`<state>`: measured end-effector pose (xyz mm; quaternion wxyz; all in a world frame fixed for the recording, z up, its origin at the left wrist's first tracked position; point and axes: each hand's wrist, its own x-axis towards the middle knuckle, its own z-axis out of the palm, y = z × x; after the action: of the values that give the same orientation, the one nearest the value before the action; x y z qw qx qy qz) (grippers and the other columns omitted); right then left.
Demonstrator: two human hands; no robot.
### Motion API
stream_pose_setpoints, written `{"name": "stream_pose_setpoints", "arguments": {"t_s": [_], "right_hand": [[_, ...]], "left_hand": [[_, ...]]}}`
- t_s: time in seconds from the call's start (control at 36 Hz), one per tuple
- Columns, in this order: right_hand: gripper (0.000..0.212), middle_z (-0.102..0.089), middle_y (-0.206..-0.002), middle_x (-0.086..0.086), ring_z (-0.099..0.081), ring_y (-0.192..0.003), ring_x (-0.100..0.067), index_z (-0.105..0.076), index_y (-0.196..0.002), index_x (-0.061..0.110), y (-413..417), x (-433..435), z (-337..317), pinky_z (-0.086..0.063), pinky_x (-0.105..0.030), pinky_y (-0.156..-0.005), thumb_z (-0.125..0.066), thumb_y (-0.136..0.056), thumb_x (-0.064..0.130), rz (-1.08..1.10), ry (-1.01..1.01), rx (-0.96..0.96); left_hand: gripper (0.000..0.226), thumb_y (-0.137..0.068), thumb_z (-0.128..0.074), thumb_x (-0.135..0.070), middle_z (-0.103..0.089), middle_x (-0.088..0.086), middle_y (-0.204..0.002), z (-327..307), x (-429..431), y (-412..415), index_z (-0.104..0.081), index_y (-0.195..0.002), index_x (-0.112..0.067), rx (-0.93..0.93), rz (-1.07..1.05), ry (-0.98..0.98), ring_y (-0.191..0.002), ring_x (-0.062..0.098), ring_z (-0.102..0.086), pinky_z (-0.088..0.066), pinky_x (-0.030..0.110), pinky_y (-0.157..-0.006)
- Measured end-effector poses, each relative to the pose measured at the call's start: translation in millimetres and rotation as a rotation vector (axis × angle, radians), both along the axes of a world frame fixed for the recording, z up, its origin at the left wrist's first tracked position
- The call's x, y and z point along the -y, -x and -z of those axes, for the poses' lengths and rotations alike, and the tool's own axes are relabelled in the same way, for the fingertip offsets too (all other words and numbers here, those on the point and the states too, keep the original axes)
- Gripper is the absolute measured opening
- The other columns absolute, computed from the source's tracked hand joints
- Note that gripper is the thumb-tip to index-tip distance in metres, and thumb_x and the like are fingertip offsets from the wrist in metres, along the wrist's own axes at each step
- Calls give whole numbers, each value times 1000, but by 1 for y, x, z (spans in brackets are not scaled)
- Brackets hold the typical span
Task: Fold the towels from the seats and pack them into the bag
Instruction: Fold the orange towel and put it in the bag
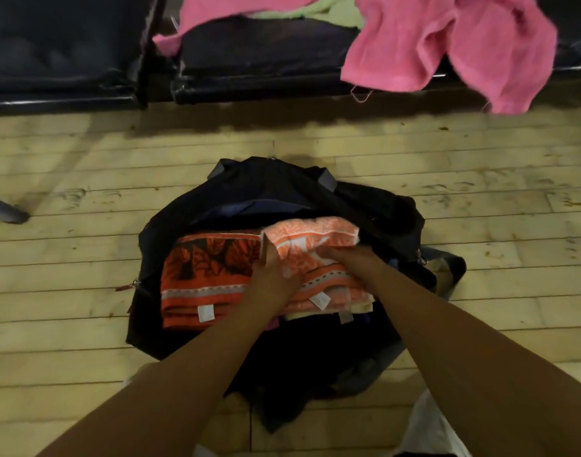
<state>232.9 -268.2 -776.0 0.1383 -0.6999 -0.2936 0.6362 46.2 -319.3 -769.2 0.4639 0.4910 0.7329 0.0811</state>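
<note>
Now packing; left hand (272, 275) and right hand (346, 256) press flat on the pale towel (315, 233) in the bag (282, 186); next, I'd say, the pink towel (398, 47).

left hand (273, 275) bare | right hand (343, 257) bare | forearms bare to frame edge | whitish garment (427, 427) at lower right

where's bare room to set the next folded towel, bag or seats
Left seat is bare. Middle seat is free in front of the green towel, left of the hanging pink towel. The bag is crowded: dark orange towel, pale orange towel, left hand, right hand; only a dark strip behind them.
</note>
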Motion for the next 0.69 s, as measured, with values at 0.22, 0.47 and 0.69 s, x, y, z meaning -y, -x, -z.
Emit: {"name": "stream_pose_setpoints", "arguments": {"t_s": [0.22, 0.47, 0.69], "right_hand": [[41, -76, -103, -17, -75, -86, -30, -71, -115, 9, -14, 6, 2, -62, -40, -74, -79, -83, 33, 30, 239, -320], [54, -77, -103, -6, -75, -94, -28, -72, -112, 18, -35, 13, 16, -58, -47, -90, -90, -65, 39, 33, -79, -142], [43, -71, -104, -4, -70, -91, -21, -65, -116, 19, -40, 22, 12, -56, -33, -75, -82, -80, 35, 165, -135, -63]], "left_hand": [[96, -87, -72, -29, -42, 13, -149, 2, 2, 1, -8, -158, -23, 70, 4, -63, -130, 30, -48, -36, 27, -96], [87, -89, -72, -29, -42, 4, -148, -6, 10, -4, -14, -154, -21, 139, 46, -86, -129, 21, -46, -36, 24, -97], [67, -88, -70, -47, -44, 0, -152, 3, 29, -25, -44, -146, -28, 192, 393, 187, -135, 17, -45, -33, 20, -105]]}}
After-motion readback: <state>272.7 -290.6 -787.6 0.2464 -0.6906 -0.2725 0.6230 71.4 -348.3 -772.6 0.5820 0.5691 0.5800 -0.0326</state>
